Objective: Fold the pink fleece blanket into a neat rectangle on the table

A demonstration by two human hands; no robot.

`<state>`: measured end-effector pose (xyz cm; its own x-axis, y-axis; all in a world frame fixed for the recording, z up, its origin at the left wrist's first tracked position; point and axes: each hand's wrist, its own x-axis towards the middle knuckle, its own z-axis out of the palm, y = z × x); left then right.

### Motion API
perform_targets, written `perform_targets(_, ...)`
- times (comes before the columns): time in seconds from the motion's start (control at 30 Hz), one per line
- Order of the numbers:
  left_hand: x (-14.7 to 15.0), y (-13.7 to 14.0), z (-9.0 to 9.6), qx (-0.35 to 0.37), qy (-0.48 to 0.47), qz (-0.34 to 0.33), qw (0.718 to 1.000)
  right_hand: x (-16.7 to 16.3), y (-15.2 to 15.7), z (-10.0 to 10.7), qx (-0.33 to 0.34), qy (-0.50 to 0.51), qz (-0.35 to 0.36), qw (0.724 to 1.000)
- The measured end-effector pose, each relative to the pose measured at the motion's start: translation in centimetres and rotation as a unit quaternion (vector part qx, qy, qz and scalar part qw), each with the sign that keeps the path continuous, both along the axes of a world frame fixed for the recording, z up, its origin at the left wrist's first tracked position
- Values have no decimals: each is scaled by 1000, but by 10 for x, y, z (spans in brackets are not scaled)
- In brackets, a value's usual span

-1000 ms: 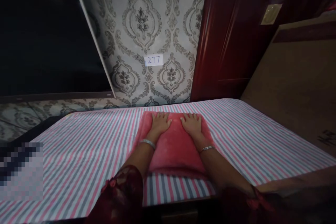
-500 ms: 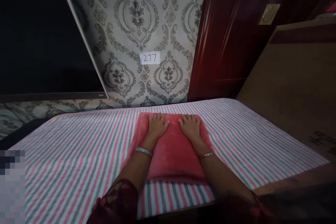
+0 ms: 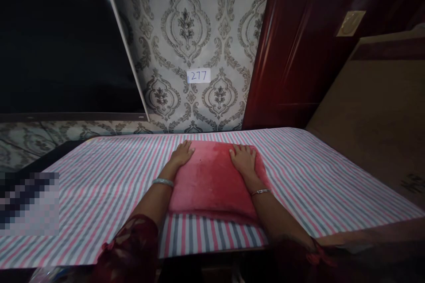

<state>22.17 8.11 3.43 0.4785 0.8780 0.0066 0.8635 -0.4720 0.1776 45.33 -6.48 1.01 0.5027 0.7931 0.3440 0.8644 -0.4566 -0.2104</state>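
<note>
A folded pink-red plush cloth (image 3: pixel 212 181) lies flat on the striped sheet (image 3: pixel 109 185) in front of me. Its left half looks paler than its right. My left hand (image 3: pixel 182 154) rests at its far left corner, fingers stretched out and a pale bangle at the wrist. On the far right part of the cloth lies my right hand (image 3: pixel 243 158), palm down with the fingers spread; a thin silver bracelet circles that wrist. Neither hand grips the fabric. The layers of the fold show along the near edge.
A large dark screen (image 3: pixel 63 48) stands at the left against patterned wallpaper (image 3: pixel 222 44). The wall bears a paper label reading 277 (image 3: pixel 198 75). Behind to the right is a dark red wooden panel (image 3: pixel 285 62), with a big cardboard box (image 3: pixel 375 115) beside the table.
My left hand has slid left across the cloth to its left edge, leaving a paler area. My right hand stays about where it was. The view has turned slightly left.
</note>
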Motion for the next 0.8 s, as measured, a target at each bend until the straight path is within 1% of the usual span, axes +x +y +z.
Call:
perform_targets(0.07,-5,1,6,-3,6,7,1000,-2,-2,4,-6,7,0,1000)
perform_targets(0.1,-6,-2,10,-2,10,22,1000,-2,-3,5,-10,9,0,1000)
perform_targets(0.17,1,-14,20,22,15,55,998,-2,-4,6,-16,9,-2,1000)
perform_targets(0.2,8,-25,24,44,15,50,998,-2,-4,6,-18,9,-2,1000)
perform_targets(0.23,16,-38,26,67,14,27,997,-2,-4,6,-19,8,-1,1000)
perform_targets(0.27,25,-52,26,88,12,-23,996,-2,-4,6,-19,9,0,1000)
perform_targets(0.33,42,-80,20,85,14,-159,984,-1,-4,5,-18,15,3,1000)
perform_targets(0.37,47,-91,15,78,16,-201,976,0,-4,5,-17,19,4,1000)
perform_targets(0.4,49,-98,9,76,18,-218,973,0,-3,4,-14,22,4,1000)
perform_targets(0.43,48,-101,5,79,20,-212,974,0,-3,4,-12,23,4,1000)
perform_targets(0.47,43,-100,2,87,24,-188,978,0,-3,4,-8,23,4,1000)
perform_targets(0.53,25,-86,3,94,40,-110,989,-1,-4,4,-3,22,5,1000)
perform_targets(0.57,13,-74,6,86,50,-62,993,-1,-4,4,-1,22,5,1000)
perform_targets(0.63,-12,-50,18,44,77,52,995,-1,-4,5,0,21,4,1000)
perform_targets(0.7,-30,-34,32,27,100,151,983,-1,-4,5,-3,20,4,1000)
perform_targets(0.73,-34,-31,39,35,104,177,978,-1,-4,5,-6,20,4,1000)
perform_targets(0.77,-35,-32,44,52,101,180,977,-1,-4,4,-8,20,3,1000)
perform_targets(0.8,-31,-38,46,71,89,162,980,-1,-3,4,-9,21,2,1000)
